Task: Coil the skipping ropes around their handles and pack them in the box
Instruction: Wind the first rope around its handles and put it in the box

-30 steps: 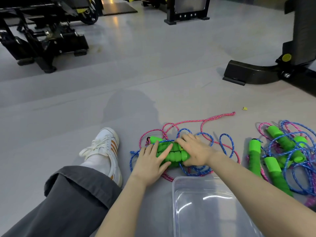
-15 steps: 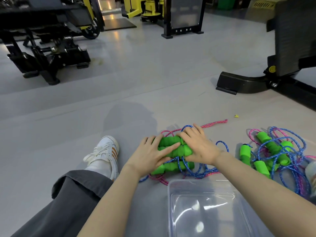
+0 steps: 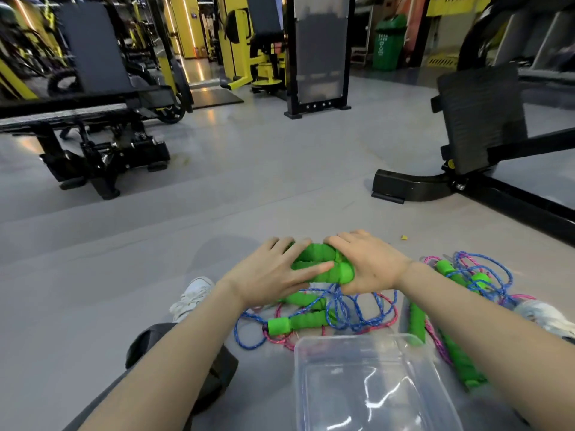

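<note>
Both hands clasp a bunch of green foam handles (image 3: 322, 262), lifted a little above the grey floor. My left hand (image 3: 273, 272) wraps it from the left, my right hand (image 3: 370, 265) from the right. Blue and pink ropes (image 3: 351, 309) hang from the bunch in loose loops, and two more green handles (image 3: 298, 321) dangle or lie just below it. A clear plastic box (image 3: 367, 384) stands open and empty in front of me. A second tangle of ropes with green handles (image 3: 466, 281) lies to the right, partly behind my right forearm.
My left leg in grey trousers with a white shoe (image 3: 193, 297) stretches out at the left. A white shoe (image 3: 547, 315) shows at the right edge. A black machine base (image 3: 410, 188) stands at the right and a black bench frame (image 3: 102, 154) at the far left.
My hands gathered the green handles together and lifted the bunch off the floor, so the ropes now hang below it. The camera tilted up, showing more of the gym.
</note>
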Motion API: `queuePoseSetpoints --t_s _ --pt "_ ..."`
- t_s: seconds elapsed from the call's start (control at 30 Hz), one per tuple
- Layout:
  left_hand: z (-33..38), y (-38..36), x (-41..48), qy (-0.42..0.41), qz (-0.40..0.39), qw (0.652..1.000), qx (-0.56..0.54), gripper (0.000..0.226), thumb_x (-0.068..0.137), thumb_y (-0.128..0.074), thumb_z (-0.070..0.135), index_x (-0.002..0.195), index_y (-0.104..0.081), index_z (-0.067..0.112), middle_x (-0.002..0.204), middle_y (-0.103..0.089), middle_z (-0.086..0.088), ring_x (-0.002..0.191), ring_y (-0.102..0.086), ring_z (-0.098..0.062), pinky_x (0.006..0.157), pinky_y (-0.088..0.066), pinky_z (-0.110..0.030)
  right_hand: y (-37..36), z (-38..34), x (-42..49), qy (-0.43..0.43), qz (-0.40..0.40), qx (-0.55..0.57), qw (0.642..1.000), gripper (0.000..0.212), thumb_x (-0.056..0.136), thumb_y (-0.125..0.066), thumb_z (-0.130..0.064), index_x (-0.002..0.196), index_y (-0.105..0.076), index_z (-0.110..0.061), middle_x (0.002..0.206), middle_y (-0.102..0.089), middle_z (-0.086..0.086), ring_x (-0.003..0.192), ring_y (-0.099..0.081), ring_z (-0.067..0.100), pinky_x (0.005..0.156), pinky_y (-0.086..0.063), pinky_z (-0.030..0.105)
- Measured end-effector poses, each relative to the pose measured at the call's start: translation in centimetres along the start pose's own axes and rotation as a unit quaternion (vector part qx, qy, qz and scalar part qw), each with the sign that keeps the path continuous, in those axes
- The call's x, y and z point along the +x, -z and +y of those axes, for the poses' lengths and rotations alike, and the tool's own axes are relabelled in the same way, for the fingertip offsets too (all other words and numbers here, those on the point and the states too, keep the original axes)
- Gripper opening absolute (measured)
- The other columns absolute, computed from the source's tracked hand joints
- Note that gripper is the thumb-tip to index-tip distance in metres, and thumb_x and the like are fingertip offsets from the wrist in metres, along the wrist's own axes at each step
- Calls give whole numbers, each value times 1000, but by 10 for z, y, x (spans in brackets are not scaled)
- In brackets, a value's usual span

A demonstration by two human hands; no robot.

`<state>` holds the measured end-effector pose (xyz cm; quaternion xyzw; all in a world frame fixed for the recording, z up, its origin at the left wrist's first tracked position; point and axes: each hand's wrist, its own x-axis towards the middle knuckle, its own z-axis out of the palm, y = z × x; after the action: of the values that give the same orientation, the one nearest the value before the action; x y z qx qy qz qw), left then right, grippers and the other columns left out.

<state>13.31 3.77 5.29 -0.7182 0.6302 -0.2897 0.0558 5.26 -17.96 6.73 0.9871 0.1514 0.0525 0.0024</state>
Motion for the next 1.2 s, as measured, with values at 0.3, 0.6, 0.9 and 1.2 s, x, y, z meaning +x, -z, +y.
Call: queuePoseSetpoints --t_s 0.3,0.6,0.9,1.2 --pt "9 23 -2 -108 85 989 58 32 106 -26 26 134 -41 23 127 -43 -14 89 -61 -36 77 -53 -39 27 1 -24 38 27 -29 998 69 55 -62 -50 114 -44 -19 86 -54 2 79 -57 28 80 -46 37" --pt "10 16 3 -140 97 982 78 40 102 -32 13 141 -39 20 138 -45 -13 102 -56 -42 89 -48 -49 30 5 -35 42 39 -2 998 66 57 -53 -49 110 -52 -11 85 -56 0 77 -58 23 80 -29 22" --pt "21 3 -3 -163 100 979 69 39 100 -45 22 137 -43 11 139 -43 -8 117 -50 -44 99 -39 -49 9 10 -41 56 32 28 998 65 53 -58 -43 111 -48 -14 87 -56 -1 78 -57 22 74 -25 17" --pt "25 -9 -8 -151 73 985 52 38 100 -40 13 138 -42 15 138 -52 -6 117 -50 -45 85 -50 -47 -6 12 -40 51 6 23 998 71 55 -61 -40 119 -49 -12 94 -57 1 86 -58 25 81 -39 30"
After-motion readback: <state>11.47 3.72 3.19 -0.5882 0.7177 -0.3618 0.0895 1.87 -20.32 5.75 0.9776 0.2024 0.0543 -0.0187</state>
